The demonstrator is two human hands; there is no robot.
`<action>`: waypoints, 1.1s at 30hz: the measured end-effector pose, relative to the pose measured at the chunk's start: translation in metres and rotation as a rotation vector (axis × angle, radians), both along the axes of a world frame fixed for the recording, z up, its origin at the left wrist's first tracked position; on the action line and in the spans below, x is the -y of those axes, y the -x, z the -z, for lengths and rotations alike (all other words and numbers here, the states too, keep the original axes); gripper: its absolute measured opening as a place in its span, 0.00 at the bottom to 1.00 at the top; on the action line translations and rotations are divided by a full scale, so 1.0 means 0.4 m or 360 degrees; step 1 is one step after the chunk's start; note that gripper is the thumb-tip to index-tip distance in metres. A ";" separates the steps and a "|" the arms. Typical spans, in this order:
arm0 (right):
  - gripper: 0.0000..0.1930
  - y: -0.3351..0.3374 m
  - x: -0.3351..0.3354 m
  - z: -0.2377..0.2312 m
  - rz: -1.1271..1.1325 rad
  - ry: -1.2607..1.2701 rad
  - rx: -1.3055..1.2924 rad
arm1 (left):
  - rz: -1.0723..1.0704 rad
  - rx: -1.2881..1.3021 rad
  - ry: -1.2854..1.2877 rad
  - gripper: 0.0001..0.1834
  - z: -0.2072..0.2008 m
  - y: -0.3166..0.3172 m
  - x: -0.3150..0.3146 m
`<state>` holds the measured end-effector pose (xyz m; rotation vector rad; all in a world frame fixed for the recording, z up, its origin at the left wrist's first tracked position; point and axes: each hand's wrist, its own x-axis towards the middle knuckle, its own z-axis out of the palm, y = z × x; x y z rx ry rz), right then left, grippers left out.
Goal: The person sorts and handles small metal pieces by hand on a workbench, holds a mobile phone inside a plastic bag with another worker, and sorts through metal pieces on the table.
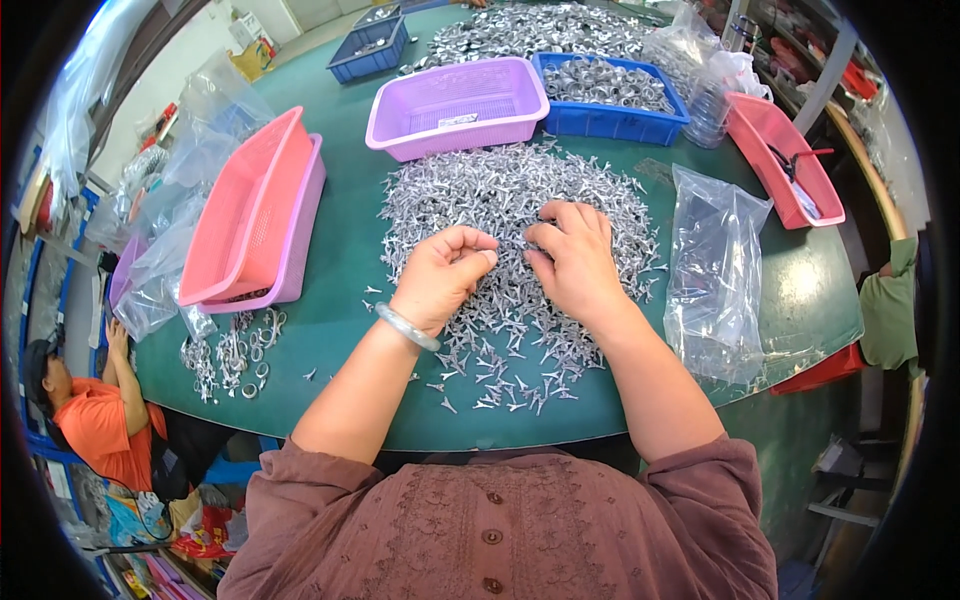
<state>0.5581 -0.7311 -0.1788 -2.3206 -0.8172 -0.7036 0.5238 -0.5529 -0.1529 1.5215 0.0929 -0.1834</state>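
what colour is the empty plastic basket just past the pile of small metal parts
Light purple, lilac: the rectangular plastic basket beyond the pile of small silvery metal parts, seen best in the head view.

Green table (340, 280) with metal-part heap (510, 200), baskets (455, 105), plastic bag (715, 270)

Three blue bins (608, 115), two pink baskets (250, 210), two purple baskets (457, 105), one silver bracelet (405, 326), and uncountably many small metal parts (500, 200).

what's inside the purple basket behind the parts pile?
The purple basket looks nearly empty: only a small pale item on its slotted floor. Its near wall hides the front strip of the floor.
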 end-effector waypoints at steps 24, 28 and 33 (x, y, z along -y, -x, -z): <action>0.09 -0.006 0.006 0.004 -0.0060 -0.0160 -0.0003 | 0.0139 0.0876 -0.1545 0.05 0.008 -0.041 0.043; 0.08 -0.015 0.009 0.001 -0.0100 -0.0341 -0.0001 | 0.0141 0.0792 -0.1584 0.05 0.006 -0.036 0.038; 0.06 -0.017 0.010 -0.010 -0.0076 -0.0518 0.0004 | 0.0018 0.0749 -0.1431 0.05 0.011 -0.038 0.023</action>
